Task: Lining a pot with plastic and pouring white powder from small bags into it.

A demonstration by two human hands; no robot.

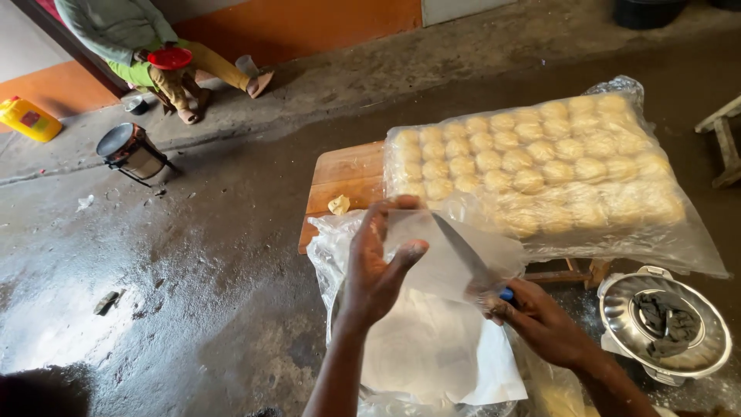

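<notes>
My left hand (376, 262) is raised and grips the upper edge of a sheet of clear plastic (432, 309) between thumb and fingers. My right hand (540, 320) holds a knife (463, 251) by its blue handle, the blade pointing up-left against the plastic sheet. Under the sheet lies more white, floury plastic. Beyond my hands a wooden table (343, 181) carries many pale dough balls (532, 166) in rows under a clear plastic cover. A small lump of dough (338, 205) lies alone on the bare wood.
A shiny metal pot lid with dark cloth on it (665, 324) sits at lower right. On the wet concrete floor stand a small stove with a pot (130, 149) and a yellow jerrycan (29, 118). A seated person (147, 46) holds a red plate.
</notes>
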